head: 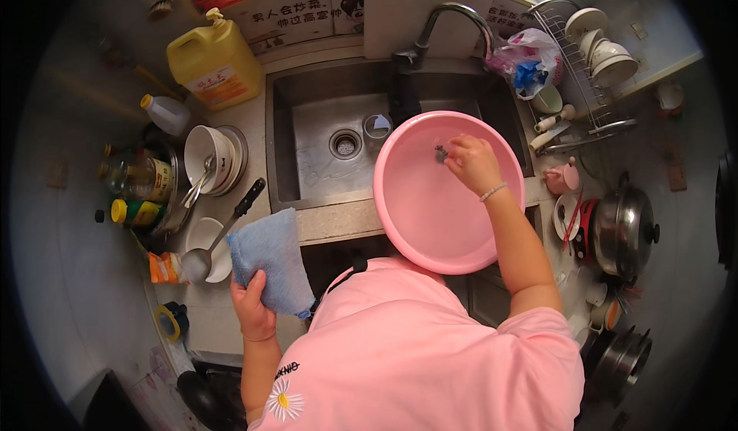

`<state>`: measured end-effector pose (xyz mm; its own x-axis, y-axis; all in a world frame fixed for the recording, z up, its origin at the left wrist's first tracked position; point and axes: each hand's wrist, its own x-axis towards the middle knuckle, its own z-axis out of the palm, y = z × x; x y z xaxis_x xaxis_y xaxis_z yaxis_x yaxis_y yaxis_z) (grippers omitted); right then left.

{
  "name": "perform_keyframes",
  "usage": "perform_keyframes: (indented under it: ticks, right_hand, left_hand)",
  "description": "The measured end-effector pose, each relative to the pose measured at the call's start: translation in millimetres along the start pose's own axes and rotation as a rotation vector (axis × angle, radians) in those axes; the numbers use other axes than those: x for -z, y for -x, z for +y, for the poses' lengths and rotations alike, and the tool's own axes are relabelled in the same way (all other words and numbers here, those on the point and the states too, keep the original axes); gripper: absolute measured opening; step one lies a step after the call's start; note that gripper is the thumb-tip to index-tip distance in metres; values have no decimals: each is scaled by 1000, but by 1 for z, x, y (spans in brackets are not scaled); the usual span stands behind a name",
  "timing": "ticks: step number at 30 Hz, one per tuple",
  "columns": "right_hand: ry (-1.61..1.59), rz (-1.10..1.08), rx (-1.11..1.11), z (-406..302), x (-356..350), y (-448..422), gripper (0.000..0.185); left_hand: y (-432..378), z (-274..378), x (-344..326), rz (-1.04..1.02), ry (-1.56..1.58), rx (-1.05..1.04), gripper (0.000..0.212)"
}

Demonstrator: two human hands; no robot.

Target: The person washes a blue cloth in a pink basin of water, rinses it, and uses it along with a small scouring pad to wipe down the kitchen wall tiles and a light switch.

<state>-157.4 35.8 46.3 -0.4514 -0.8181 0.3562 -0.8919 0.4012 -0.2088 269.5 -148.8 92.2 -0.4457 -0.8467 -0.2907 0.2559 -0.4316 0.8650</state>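
Note:
My left hand (253,310) grips a light blue terry cloth (271,258) by its lower part, above the counter to the left. A large pink plastic basin (389,212) rests over the front edge of the steel double sink (314,120), tilted against my pink shirt. Over the basin's far right part is my right hand (475,163), fingers bent together. A small dark grey lump (441,154) shows right beside its fingertips; whether they pinch it is unclear. In the left bowl of the sink, a clear glass (377,127) stands near the drain (345,143).
On the left are a ladle (199,264), stacked bowls (202,154), bottles (138,212) and a yellow jug (216,65). An arched faucet (455,7) rises behind the sink. A dish rack (571,68), pink cup (562,177) and lidded steel pot (622,232) line the right.

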Motion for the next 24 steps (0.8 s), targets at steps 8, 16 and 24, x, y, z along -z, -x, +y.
perform_keyframes:
  ticks: [8, 16, 24]
  right_hand:
    - [91, -73, -105, 5, -17, 5, 22]
    - [415, -289, 92, 26, -80, 19, 22]
    - [377, -430, 276, 34, -104, 10, 22]
  left_hand:
    - [16, -6, 12, 107, 41, -23, 38]
    - [27, -10, 0, 105, 40, -24, 37]
    - [53, -24, -7, 227, 94, -19, 37]
